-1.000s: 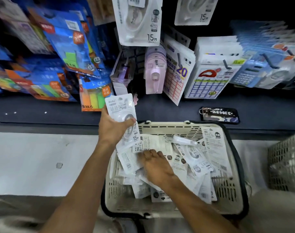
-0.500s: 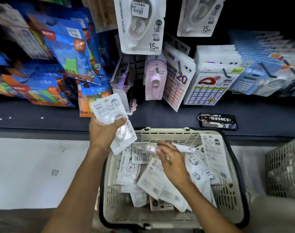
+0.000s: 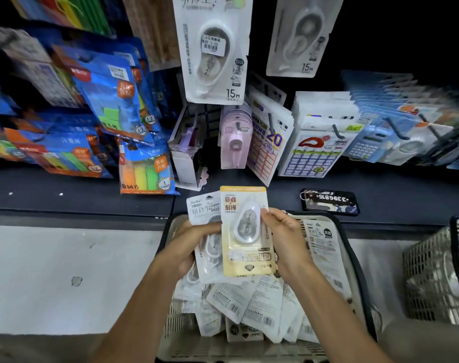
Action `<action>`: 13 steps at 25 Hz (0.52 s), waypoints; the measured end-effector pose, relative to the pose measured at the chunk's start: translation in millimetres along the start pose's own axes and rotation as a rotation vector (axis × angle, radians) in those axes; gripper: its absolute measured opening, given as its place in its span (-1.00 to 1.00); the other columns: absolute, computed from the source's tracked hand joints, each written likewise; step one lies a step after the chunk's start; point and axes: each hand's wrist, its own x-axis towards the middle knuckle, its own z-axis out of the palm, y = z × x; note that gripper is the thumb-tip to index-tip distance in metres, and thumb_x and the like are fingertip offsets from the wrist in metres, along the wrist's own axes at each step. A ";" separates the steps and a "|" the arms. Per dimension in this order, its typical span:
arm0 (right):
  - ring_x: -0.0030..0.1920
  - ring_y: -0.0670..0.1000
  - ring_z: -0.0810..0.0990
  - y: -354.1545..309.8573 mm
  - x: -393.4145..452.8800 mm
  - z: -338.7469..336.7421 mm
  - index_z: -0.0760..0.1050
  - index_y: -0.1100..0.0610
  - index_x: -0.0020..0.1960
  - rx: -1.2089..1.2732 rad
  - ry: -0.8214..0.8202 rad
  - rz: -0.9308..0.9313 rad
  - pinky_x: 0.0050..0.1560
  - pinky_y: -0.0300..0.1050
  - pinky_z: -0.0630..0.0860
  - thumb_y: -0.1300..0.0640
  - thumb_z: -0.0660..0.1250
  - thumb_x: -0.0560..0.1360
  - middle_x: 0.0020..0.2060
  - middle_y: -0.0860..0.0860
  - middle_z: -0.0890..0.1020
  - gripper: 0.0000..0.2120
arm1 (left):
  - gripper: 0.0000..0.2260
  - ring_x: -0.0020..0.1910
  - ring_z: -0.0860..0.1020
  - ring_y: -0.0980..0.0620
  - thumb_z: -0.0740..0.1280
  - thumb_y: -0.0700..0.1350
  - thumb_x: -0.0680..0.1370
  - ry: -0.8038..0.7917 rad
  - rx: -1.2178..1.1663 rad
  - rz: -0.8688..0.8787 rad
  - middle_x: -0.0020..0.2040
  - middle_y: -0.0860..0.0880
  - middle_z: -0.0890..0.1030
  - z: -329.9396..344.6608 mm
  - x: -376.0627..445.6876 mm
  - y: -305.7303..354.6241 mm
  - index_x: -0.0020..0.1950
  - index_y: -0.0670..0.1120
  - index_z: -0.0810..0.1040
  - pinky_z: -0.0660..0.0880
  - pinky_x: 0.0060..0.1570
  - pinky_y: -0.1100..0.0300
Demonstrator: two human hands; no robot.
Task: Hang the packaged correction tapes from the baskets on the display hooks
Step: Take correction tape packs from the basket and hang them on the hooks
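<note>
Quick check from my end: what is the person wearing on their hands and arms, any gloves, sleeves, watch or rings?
Nothing worn shows. The left hand and right hand are bare, with no gloves and no rings visible. Both forearms are bare down to the bottom edge of the picture, with no sleeve, watch or band in view.

Dim up top, the display's upper right corner sinks into near black. Light falls from above onto the pale floor and the yellow package, which read bright and fairly sharp. Blue packets at left smear with blur, edges bow wide-angle, and glare sheens the hanging blister pack.
</note>
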 end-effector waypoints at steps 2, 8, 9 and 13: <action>-0.23 0.07 0.58 3.2 0.1 -3.7 0.65 0.18 -0.14 -0.033 0.093 -0.057 -0.16 -0.04 0.51 0.13 0.36 0.60 -0.21 0.12 0.68 -0.81 | -0.61 0.07 0.72 -0.17 0.62 -0.10 0.29 -0.044 -0.103 -0.017 0.11 -0.17 0.74 -5.8 -0.2 -0.5 0.10 -0.08 0.75 0.65 0.03 -0.02; -0.20 0.09 0.64 -4.6 0.4 -6.2 0.63 0.11 -0.06 -0.124 -0.012 -0.115 -0.14 -0.04 0.54 0.24 0.35 0.57 -0.12 0.13 0.72 -0.91 | -0.60 0.02 0.74 -0.14 0.70 -0.16 0.19 -0.048 0.080 -0.030 0.05 -0.14 0.76 -7.2 0.5 -2.1 0.00 -0.05 0.76 0.63 0.11 -0.07; -0.14 0.11 0.69 -13.8 3.3 -11.2 0.62 0.09 0.01 -0.096 -0.091 -0.067 -0.10 -0.02 0.59 0.28 0.36 0.54 -0.05 0.16 0.73 -0.86 | -0.55 0.02 0.74 -0.13 0.71 -0.16 0.18 -0.059 0.119 -0.038 0.04 -0.12 0.76 -6.1 -0.1 -0.5 0.04 -0.07 0.74 0.62 0.13 -0.07; -0.01 0.17 0.73 -54.6 4.6 -26.2 0.58 0.12 0.15 -0.264 -0.307 -0.028 0.02 0.05 0.66 0.30 0.46 0.48 0.00 0.16 0.74 -0.73 | -0.52 -0.01 0.75 -0.01 0.71 -0.08 0.10 -0.141 0.163 0.007 0.01 -0.04 0.77 10.1 -4.0 15.4 0.00 -0.01 0.76 0.64 -0.06 0.15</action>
